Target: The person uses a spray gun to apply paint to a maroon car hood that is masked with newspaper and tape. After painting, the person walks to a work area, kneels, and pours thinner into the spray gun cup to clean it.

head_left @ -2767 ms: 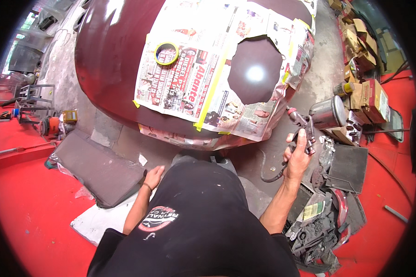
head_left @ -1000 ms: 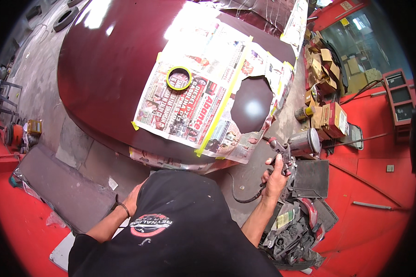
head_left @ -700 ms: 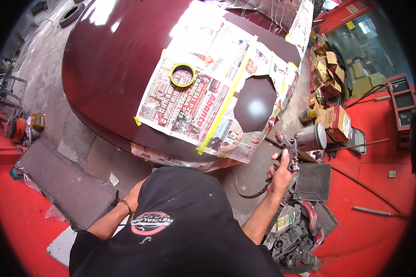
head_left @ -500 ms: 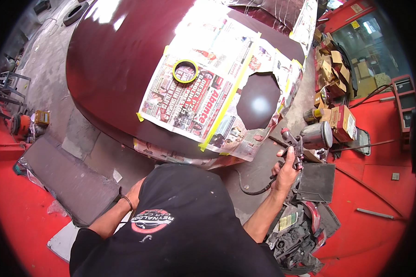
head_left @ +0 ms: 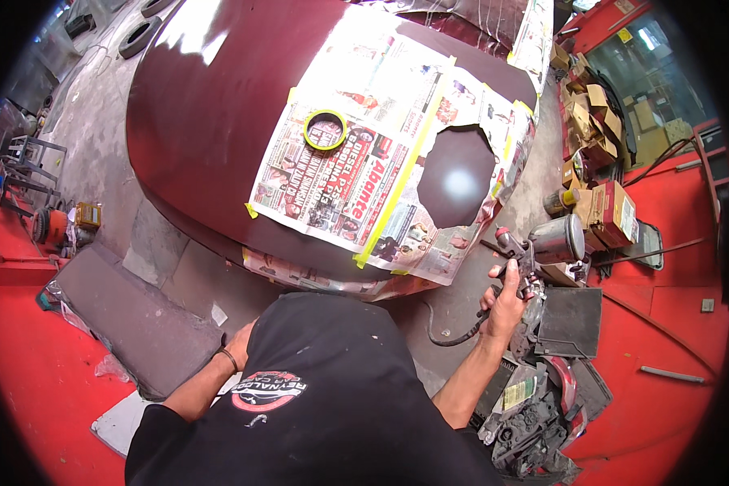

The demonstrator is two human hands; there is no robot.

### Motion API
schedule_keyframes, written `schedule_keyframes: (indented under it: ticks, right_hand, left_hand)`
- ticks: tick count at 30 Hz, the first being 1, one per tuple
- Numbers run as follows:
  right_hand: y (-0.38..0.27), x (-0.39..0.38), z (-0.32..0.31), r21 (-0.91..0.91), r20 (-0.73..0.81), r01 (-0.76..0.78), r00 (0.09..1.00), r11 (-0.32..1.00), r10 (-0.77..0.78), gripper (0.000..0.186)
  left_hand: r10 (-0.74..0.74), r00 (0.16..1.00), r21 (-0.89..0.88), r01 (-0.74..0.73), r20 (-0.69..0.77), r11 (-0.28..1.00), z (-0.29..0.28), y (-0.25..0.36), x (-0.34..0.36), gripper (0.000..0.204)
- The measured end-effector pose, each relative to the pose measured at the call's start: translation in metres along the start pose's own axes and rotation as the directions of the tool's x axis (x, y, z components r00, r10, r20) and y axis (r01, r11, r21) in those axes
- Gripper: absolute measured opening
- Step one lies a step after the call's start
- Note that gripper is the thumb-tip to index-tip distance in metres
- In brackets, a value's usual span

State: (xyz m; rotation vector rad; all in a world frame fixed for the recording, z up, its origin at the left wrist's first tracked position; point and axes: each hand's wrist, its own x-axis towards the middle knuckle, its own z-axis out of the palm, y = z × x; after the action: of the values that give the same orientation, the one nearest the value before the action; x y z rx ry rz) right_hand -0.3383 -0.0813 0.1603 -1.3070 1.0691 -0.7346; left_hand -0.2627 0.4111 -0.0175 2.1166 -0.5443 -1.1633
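My right hand (head_left: 504, 312) is wrapped round a paint spray gun (head_left: 517, 257), whose metal cup (head_left: 565, 240) sticks out to the right. A dark hose (head_left: 459, 336) curves below it. Beside my dark shirt, my left hand (head_left: 241, 342) hangs with its fingers mostly hidden. Ahead lies a maroon car panel (head_left: 211, 154), partly masked with newspaper (head_left: 300, 182) and yellow tape strips (head_left: 405, 182). Through a rough opening in the paper, a dull maroon patch (head_left: 454, 174) shows, left of and beyond the spray gun. A yellow-rimmed roll of masking tape (head_left: 326, 148) rests on the newspaper.
Cardboard boxes (head_left: 611, 212) are piled at the right along a red wall. Car parts (head_left: 535, 425) lie heaped near my right forearm. A long grey padded slab (head_left: 130, 316) sits at the left, and tyres (head_left: 139, 36) lie at the far left.
The whole view has shifted slightly, so the car and surroundings sit a little further right and lower. My right hand still grips the spray gun in nearly the same pose.
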Motion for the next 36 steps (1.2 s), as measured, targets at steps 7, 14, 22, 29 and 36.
schedule_keyframes:
  ticks: [7,14,22,29,36]
  right_hand:
    - [0.005,0.0,0.001,0.0,0.024,0.018,1.0,1.0,-0.018,0.031]
    - [0.002,0.002,0.005,-0.037,0.023,0.022,1.0,0.999,-0.021,0.03]
    - [0.007,-0.001,0.017,-0.099,0.088,0.005,0.996,0.995,0.004,0.026]
    - [0.023,-0.002,0.019,-0.119,0.076,-0.037,0.996,0.992,0.046,0.03]
    - [0.019,-0.002,0.015,-0.126,0.03,-0.04,0.999,0.991,0.045,0.029]
  left_hand:
    - [0.072,0.997,0.04,-0.071,-0.019,0.997,0.0,-0.007,0.004,0.079]
    - [0.033,0.996,0.04,-0.036,0.079,0.999,0.017,-0.063,0.015,0.069]
    - [-0.463,0.877,0.056,0.473,-0.13,0.879,0.106,-0.231,0.089,0.062]
    - [-0.312,0.949,0.083,0.315,-0.052,0.945,0.122,-0.224,0.096,0.058]
    - [-0.361,0.932,0.093,0.362,-0.035,0.927,0.111,-0.193,0.106,0.053]
